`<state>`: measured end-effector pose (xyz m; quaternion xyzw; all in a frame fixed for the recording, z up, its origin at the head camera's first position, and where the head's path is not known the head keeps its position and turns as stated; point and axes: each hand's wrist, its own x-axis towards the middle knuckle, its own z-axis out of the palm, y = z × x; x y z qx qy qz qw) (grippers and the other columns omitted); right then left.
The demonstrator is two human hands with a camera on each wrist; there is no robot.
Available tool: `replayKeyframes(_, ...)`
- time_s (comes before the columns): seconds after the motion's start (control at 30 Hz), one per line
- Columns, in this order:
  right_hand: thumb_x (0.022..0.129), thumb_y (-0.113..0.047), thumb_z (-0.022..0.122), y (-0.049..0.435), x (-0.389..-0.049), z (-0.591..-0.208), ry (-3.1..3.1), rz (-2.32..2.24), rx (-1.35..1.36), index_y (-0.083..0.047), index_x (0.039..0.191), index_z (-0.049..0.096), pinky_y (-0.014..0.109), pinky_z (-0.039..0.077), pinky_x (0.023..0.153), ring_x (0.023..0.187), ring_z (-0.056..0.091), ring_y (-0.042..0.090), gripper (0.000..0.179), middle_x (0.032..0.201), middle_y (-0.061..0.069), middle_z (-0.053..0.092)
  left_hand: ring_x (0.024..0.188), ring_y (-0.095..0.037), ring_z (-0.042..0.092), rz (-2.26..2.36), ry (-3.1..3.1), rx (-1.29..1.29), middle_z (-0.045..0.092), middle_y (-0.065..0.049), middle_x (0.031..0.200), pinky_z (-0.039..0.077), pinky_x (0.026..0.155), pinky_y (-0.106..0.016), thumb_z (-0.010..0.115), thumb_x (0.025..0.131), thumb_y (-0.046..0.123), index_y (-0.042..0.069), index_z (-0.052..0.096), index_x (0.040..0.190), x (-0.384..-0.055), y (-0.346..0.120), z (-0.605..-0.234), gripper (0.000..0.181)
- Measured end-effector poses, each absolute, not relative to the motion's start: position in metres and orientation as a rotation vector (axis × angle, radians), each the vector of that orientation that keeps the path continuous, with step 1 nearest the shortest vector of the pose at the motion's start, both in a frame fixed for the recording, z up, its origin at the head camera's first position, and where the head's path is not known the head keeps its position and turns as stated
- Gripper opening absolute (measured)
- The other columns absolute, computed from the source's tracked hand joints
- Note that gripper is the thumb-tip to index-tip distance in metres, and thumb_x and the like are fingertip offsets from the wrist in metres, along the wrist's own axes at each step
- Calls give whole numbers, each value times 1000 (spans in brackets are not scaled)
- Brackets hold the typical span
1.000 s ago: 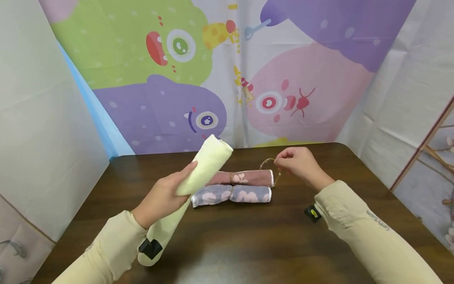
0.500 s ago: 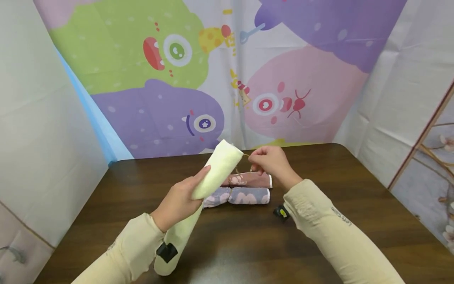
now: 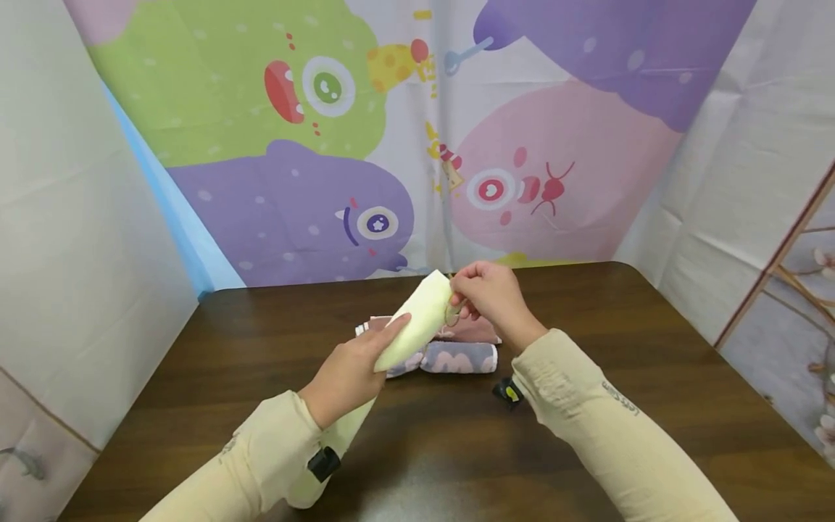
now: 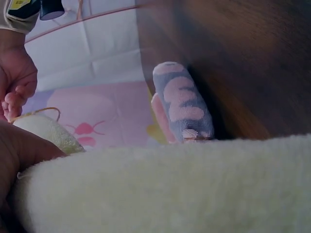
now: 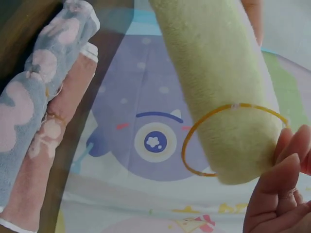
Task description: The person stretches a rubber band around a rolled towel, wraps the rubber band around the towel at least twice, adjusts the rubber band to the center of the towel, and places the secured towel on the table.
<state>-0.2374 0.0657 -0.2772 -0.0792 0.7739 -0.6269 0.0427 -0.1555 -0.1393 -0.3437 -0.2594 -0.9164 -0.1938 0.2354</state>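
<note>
My left hand (image 3: 352, 370) grips a rolled pale yellow towel (image 3: 420, 312) around its middle, tilted with its upper end toward the right hand. Between thumb and fingers, my right hand (image 3: 489, 293) pinches a thin yellowish rubber band (image 5: 197, 128). In the right wrist view the band loops around the towel's end, standing loose from it on one side. Behind the yellow roll lie a grey-blue rolled towel (image 3: 459, 357) with pink shapes and a reddish-brown rolled towel (image 3: 472, 330). Each of those two has a band around its middle in the right wrist view (image 5: 47, 92).
A dark wooden table (image 3: 417, 464) carries the two rolled towels. At its far edge hangs a curtain (image 3: 313, 203) printed with cartoon monsters. Pale fabric walls (image 3: 85, 217) stand on both sides. A black device is strapped at each wrist.
The right hand has moved left with the rubber band to the towel's upper end. The left hand has shifted right with the towel, and the band now goes around that end.
</note>
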Motion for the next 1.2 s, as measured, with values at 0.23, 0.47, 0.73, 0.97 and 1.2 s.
replayKeyframes(0.23,81,-12,64,66,-237,-275,2654,-1638,-404,1,85,70,25,45,58,65,55,14,15,71,5,66,55,-25,55,-408,-2518,-787,63,-12,88,48,51,-37,70,62,-15,6,54,133,-154,-139,-346,76)
replayKeyframes(0.47,82,-19,70,67,-235,-277,2678,-1459,-457,-3,88,73,31,52,70,90,56,23,17,93,8,68,54,-23,55,-396,-2497,-818,61,-11,82,49,50,-36,69,63,-15,5,55,132,-152,-134,-344,73)
replayKeyframes(0.73,79,-19,69,62,-224,-283,3084,-1123,-860,-11,79,77,44,39,78,79,53,23,12,78,3,56,97,-32,64,-773,-2533,-620,65,-15,117,52,75,-46,69,70,-10,-1,56,130,-161,-130,-346,63)
replayKeyframes(0.97,71,-10,73,61,-226,-296,3581,-879,-1564,-9,67,73,41,37,61,60,46,22,4,67,3,50,90,-32,61,-1054,-2580,-437,63,-18,118,50,74,-46,69,70,-6,3,51,135,-159,-123,-339,69)
replayKeyframes(1.2,74,-11,73,62,-223,-298,3451,-1055,-1496,-9,70,70,52,34,77,74,55,24,6,75,4,67,102,-37,57,-1369,-2494,-258,56,-25,125,49,80,-50,69,77,-1,0,41,141,-161,-122,-335,69)
